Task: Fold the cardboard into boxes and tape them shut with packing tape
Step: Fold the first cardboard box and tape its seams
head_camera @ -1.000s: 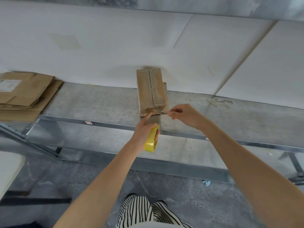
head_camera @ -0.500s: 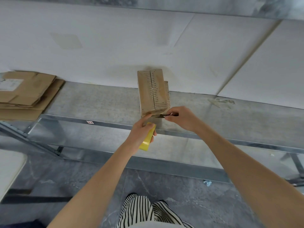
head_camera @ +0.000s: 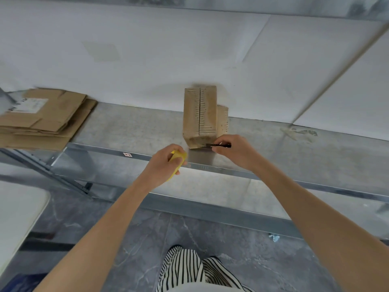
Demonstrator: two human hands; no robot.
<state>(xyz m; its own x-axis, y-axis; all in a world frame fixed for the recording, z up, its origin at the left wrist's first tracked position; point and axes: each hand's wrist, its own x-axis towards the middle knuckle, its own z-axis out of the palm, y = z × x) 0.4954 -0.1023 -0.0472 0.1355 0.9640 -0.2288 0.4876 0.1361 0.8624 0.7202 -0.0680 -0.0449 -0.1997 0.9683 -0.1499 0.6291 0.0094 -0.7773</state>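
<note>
A small folded cardboard box point(head_camera: 200, 114) stands on the grey shelf point(head_camera: 130, 131) against the white wall, its taped seam facing me. My left hand point(head_camera: 164, 163) grips a yellow roll of packing tape point(head_camera: 179, 160) just below and left of the box's near end. My right hand point(head_camera: 233, 150) pinches a small black cutter point(head_camera: 216, 145), whose blade points left and meets the tape at the box's lower near edge.
A stack of flattened cardboard point(head_camera: 42, 119) lies at the shelf's left end. The metal shelf rail point(head_camera: 294, 182) runs across in front of me. A white surface point(head_camera: 19, 218) sits at lower left. Striped trousers and the grey floor are below.
My left hand has shifted left and slightly down with the yellow roll, away from the box. My right hand brought the black cutter to the box's lower edge.
</note>
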